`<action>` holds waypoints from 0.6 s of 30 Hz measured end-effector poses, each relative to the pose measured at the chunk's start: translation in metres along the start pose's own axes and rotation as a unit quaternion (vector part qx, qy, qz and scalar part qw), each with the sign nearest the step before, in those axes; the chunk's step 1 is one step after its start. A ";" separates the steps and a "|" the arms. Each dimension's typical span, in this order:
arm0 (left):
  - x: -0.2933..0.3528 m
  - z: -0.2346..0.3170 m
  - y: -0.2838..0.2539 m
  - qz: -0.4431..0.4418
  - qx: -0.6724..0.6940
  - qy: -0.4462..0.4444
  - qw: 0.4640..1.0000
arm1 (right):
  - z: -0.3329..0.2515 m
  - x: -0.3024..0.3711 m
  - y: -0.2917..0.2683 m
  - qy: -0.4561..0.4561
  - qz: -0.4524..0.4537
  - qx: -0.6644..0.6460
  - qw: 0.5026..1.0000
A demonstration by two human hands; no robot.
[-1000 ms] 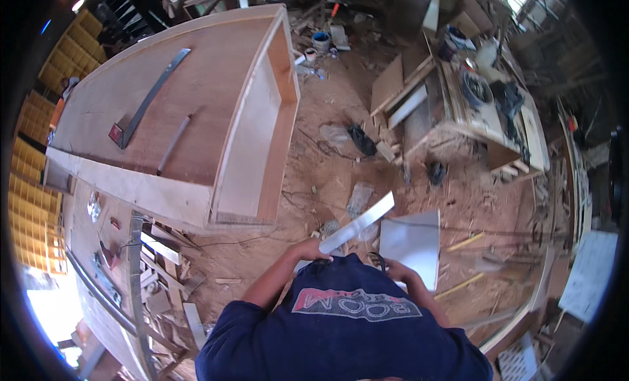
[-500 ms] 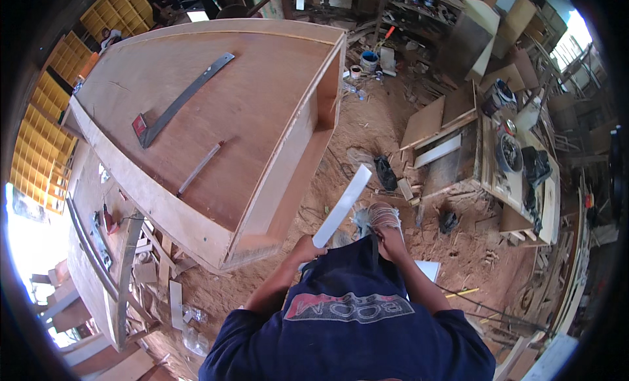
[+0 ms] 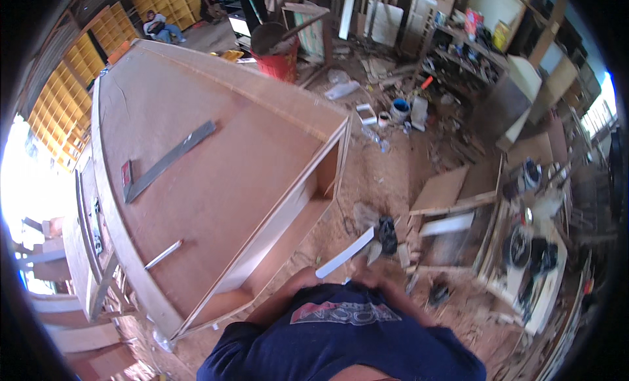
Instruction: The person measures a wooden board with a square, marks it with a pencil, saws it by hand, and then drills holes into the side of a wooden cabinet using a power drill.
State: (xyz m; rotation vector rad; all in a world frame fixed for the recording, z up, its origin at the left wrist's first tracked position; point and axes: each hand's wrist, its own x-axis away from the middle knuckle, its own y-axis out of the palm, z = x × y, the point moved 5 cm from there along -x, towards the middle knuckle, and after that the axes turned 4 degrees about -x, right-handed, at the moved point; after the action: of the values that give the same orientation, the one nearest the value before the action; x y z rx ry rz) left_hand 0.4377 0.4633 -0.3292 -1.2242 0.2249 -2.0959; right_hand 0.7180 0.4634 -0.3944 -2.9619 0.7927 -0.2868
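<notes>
Left hand (image 3: 308, 277) fingers closed on near end of white strip (image 3: 346, 252); strip slants up and right over the floor, just off the open right side of the wooden case (image 3: 229, 191); right hand (image 3: 370, 280) blurred beside it, can't tell finger opening or grip; on the case top, pale stick (image 3: 164, 254) by the left edge, toward near corner; metal square (image 3: 171, 159) farther up, red end near same edge; red bucket (image 3: 276, 66) beyond far edge.
</notes>
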 end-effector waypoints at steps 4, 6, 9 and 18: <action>-0.073 0.064 -0.039 -0.027 0.140 0.038 0.989 | 0.008 0.027 -0.061 0.185 -0.054 -0.050 0.980; -0.092 0.129 -0.079 -0.025 0.173 0.040 0.984 | -0.059 0.046 -0.124 0.148 -0.034 0.007 0.988; -0.155 0.186 -0.122 -0.013 0.079 0.074 0.994 | -0.047 0.066 -0.176 0.142 0.043 0.021 0.989; -0.170 0.315 -0.250 0.070 0.122 0.097 0.985 | 0.059 0.120 -0.297 0.283 0.130 0.097 0.945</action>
State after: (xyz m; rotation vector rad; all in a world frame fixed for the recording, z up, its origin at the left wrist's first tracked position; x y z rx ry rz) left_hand 0.6313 0.8169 -0.1618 -0.8373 0.1313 -2.0508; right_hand 0.9772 0.6613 -0.4007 -2.5585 1.1126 -1.1525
